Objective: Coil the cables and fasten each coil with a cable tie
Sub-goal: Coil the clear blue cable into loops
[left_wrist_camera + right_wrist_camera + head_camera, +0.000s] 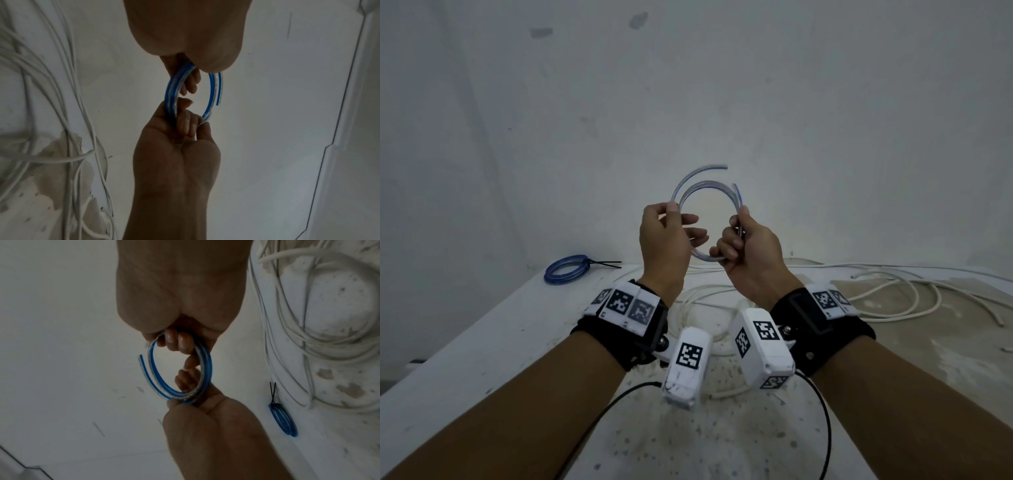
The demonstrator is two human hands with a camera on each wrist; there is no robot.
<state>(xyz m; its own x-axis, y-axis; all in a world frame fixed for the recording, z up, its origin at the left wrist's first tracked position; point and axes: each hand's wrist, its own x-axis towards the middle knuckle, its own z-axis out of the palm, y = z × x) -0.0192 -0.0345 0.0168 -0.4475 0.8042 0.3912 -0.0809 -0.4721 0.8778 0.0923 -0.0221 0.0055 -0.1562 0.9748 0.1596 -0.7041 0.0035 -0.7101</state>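
Between both hands (705, 240), a blue cable coil (703, 195)

stained white table (482, 346), marked pale wall (688, 85)

White cables (914, 298) cut off at right edge, coil (705, 205) partly hidden inside hands

The held cable (690, 192) is clear with blue stripes. The tied coil (565, 268) on the bench (482, 342) is deeper blue, bound by a black cable tie (604, 264). The loose cables (893, 294) are white. The bench is white, speckled with dark flecks and brownish patches. The wrist bands (822, 318) are black, carrying white tags with black-and-white square patterns.
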